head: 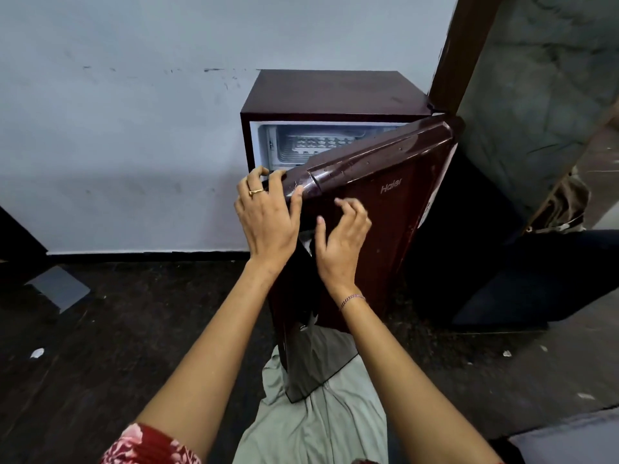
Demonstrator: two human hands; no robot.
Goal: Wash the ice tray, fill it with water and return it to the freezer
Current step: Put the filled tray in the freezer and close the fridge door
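Head view: a small maroon Haier fridge (328,92) stands against a pale wall (134,112) at 12 o'clock, on a dark floor (100,329). Its fridge door (385,209), hinged on the 3 o'clock side, is swung partly open toward the camera. Above the door's top edge the white freezer compartment (268,142) shows. The ice tray (315,144) lies inside it, white, with its rows of cells facing up and its near part hidden by the door.

The left hand (264,216), just toward 10 o'clock from the middle, grips the door's top free corner. Its fingers curl over the edge and the thumb presses the front face. It wears a gold ring (256,191).

The right hand (341,239), just at 3 o'clock of the left one, is before the door's front with fingers apart and loosely bent, holding nothing. Whether it touches the door I cannot tell. A thin bracelet (351,299) circles its wrist.

At 7 o'clock a red floral sleeve (144,443) shows, and at 6 o'clock pale grey-green trousers (318,423).
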